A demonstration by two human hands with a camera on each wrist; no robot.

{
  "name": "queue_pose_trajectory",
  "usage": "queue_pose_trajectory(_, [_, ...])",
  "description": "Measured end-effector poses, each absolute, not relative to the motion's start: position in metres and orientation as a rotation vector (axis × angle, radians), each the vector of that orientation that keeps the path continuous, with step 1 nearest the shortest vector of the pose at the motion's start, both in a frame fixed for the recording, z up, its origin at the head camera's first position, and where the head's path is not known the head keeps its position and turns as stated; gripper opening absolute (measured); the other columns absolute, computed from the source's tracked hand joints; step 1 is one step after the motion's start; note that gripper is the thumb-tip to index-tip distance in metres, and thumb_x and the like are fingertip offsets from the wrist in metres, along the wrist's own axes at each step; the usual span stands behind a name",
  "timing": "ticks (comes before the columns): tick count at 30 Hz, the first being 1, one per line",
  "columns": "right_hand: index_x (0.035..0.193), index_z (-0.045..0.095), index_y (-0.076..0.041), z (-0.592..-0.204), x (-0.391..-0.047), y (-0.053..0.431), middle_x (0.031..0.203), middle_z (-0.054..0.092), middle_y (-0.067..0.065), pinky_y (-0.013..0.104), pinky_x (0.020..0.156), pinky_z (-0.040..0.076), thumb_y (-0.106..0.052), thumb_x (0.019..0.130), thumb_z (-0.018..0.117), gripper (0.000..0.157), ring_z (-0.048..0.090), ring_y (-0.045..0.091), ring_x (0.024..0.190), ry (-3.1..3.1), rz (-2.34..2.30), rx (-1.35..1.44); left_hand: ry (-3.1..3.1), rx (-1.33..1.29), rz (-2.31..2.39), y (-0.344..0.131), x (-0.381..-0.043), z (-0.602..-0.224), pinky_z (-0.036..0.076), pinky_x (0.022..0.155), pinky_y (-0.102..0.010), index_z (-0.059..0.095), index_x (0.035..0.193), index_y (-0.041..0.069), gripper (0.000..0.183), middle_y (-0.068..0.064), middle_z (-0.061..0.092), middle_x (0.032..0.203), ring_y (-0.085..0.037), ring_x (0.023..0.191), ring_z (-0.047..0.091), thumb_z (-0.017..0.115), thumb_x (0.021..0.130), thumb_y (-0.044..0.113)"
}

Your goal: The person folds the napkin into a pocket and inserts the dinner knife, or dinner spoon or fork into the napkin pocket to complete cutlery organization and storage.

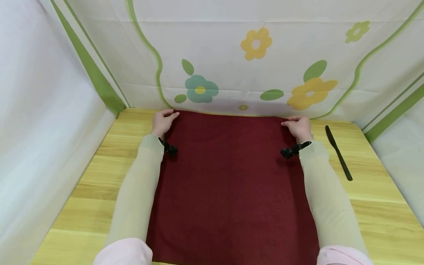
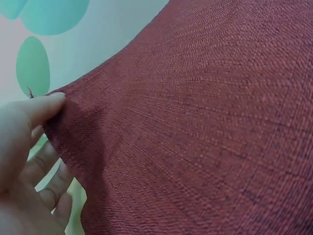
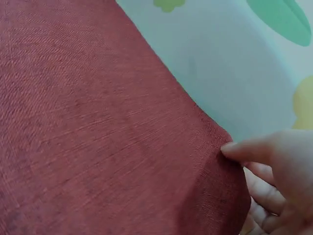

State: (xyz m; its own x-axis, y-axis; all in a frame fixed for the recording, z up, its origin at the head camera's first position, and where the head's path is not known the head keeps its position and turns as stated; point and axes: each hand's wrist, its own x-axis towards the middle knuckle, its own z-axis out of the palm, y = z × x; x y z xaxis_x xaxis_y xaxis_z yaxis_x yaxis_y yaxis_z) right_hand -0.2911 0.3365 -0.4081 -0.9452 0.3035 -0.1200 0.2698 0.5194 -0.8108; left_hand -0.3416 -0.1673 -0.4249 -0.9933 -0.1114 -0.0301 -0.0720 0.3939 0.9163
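Observation:
A dark red cloth (image 1: 228, 184) lies spread over the wooden table, its far edge close to the back curtain. At its far left corner my left hand (image 1: 163, 123) pinches the fabric; the left wrist view shows the thumb on top of the cloth (image 2: 195, 127) and the other fingers behind its edge. My right hand (image 1: 299, 129) pinches the far right corner in the same manner. In the right wrist view, that thumb presses on the cloth (image 3: 112, 127) near its corner. Between the two hands the far edge runs nearly straight.
A black plastic knife (image 1: 338, 152) lies on the table (image 1: 374, 162), right of the right hand. Behind the table hangs a white curtain (image 1: 218, 48) with printed flowers. White fabric walls (image 1: 43, 110) stand at both sides.

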Motion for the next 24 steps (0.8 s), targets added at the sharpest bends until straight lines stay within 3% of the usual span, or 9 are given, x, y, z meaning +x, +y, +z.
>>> queue_pose_trajectory(3, [0.135, 0.062, 0.007, -0.401, -0.289, 0.339, 0.142, 0.055, 0.021, 0.034, 0.098, 0.042, -0.025, 0.095, 0.072, 0.051, 0.048, 0.030, 0.126, -2.714, 1.419, -0.464, -2.611, 0.148, -1.686, -0.169, -0.344, -0.420, 0.042, 0.103, -0.038, 0.067, 0.134, 0.003, 0.046, -0.013, 0.058, 0.141, -0.028, 0.127, 0.050, 0.070, 0.098, 0.031])
queue_pose_trajectory(5, [0.134, 0.063, 0.005, -0.394, -0.287, 0.343, 0.135, 0.061, 0.016, 0.028, 0.088, 0.044, -0.031, 0.095, 0.073, 0.055, 0.053, 0.025, 0.115, -2.723, 1.404, -0.438, -2.617, 0.124, -1.677, -0.171, -0.343, -0.415, 0.043, 0.100, -0.038, 0.068, 0.132, 0.003, 0.044, -0.014, 0.059, 0.139, -0.028, 0.124, 0.051, 0.072, 0.097, 0.030])
queue_pose_trajectory(7, [0.134, 0.065, 0.003, -0.387, -0.284, 0.349, 0.116, 0.068, 0.005, 0.025, 0.070, 0.043, -0.036, 0.094, 0.075, 0.057, 0.055, 0.017, 0.088, -2.706, 1.426, -0.435, -2.628, 0.091, -1.655, -0.173, -0.342, -0.411, 0.043, 0.097, -0.036, 0.069, 0.130, 0.001, 0.042, -0.014, 0.061, 0.137, -0.027, 0.122, 0.052, 0.072, 0.097, 0.028])
queue_pose_trajectory(9, [0.133, 0.067, 0.001, -0.380, -0.280, 0.355, 0.089, 0.064, -0.007, 0.026, 0.057, 0.038, -0.038, 0.093, 0.076, 0.056, 0.044, 0.009, 0.066, -2.698, 1.451, -0.430, -2.634, 0.062, -1.628, -0.176, -0.341, -0.407, 0.044, 0.093, -0.033, 0.072, 0.125, 0.001, 0.038, -0.014, 0.064, 0.131, -0.024, 0.116, 0.054, 0.073, 0.096, 0.025])
queue_pose_trajectory(12, [0.132, 0.067, 0.000, -0.369, -0.275, 0.363, 0.074, 0.058, -0.016, 0.025, 0.051, 0.040, -0.038, 0.093, 0.076, 0.056, 0.043, 0.007, 0.057, -2.702, 1.475, -0.404, -2.632, 0.027, -1.590, -0.180, -0.340, -0.402, 0.046, 0.082, -0.027, 0.075, 0.120, 0.001, 0.032, -0.012, 0.069, 0.117, -0.018, 0.100, 0.058, 0.073, 0.096, 0.022])
queue_pose_trajectory(14, [0.131, 0.066, 0.002, -0.363, -0.272, 0.367, 0.071, 0.061, -0.017, 0.022, 0.056, 0.048, -0.035, 0.093, 0.076, 0.054, 0.054, 0.005, 0.061, -2.675, 1.545, -0.379, -2.592, 0.009, -1.663, -0.182, -0.339, -0.397, 0.051, 0.078, -0.025, 0.074, 0.119, -0.001, 0.030, -0.012, 0.071, 0.109, -0.015, 0.089, 0.063, 0.073, 0.097, 0.018])
queue_pose_trajectory(17, [0.130, 0.061, 0.004, -0.357, -0.269, 0.374, 0.081, 0.072, -0.013, 0.021, 0.066, 0.057, -0.030, 0.096, 0.074, 0.050, 0.069, 0.005, 0.074, -2.613, 1.731, -0.343, -2.508, 0.005, -1.852, -0.185, -0.335, -0.390, 0.058, 0.078, -0.029, 0.071, 0.122, -0.005, 0.031, -0.015, 0.071, 0.106, -0.014, 0.078, 0.070, 0.071, 0.098, 0.013])
queue_pose_trajectory(20, [0.128, 0.057, 0.001, -0.352, -0.266, 0.379, 0.086, 0.076, -0.003, 0.025, 0.073, 0.059, -0.024, 0.098, 0.071, 0.041, 0.074, 0.011, 0.080, -2.526, 1.955, -0.332, -2.437, 0.027, -2.028, -0.186, -0.332, -0.384, 0.057, 0.088, -0.035, 0.067, 0.127, -0.008, 0.033, -0.019, 0.069, 0.116, -0.017, 0.088, 0.073, 0.069, 0.099, 0.010])
queue_pose_trajectory(24, [0.122, 0.060, 0.001, -0.345, -0.265, 0.382, 0.096, 0.077, 0.003, 0.029, 0.081, 0.058, -0.015, 0.098, 0.070, 0.030, 0.074, 0.016, 0.090, -2.302, 2.229, -0.328, -2.384, 0.045, -2.111, -0.185, -0.331, -0.377, 0.052, 0.097, -0.035, 0.067, 0.129, -0.006, 0.036, -0.018, 0.065, 0.125, -0.024, 0.107, 0.069, 0.070, 0.099, 0.013])
